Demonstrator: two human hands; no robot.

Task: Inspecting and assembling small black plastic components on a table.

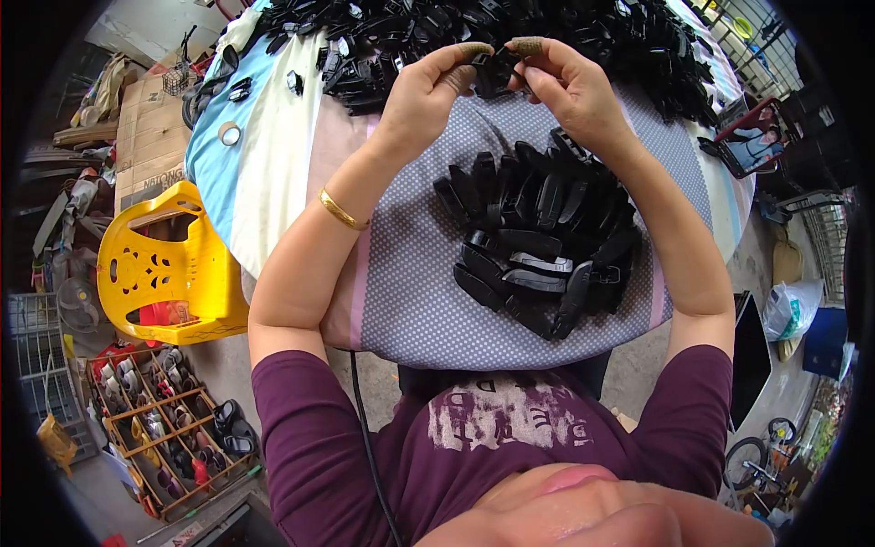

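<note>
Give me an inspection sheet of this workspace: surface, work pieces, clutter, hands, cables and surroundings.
Surface: table, covered with striped and dotted cloth.
Work pieces: near pile and wider far heap of black pieces.
Clutter: small round roll at left; lit screen at right.
Hands: left hand and right hand raised, fingertips nearly meeting; grip unclear.
Cables: one dark cable below the table's near edge.
Surroundings: yellow chair and brown cardboard at left.

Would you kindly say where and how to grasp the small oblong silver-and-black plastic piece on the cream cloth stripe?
I would pinch the silver-and-black piece by its long sides, the nearer left hand coming from above: it looks oblong and lies apart, the cream cloth stripe showing on both sides.
</note>
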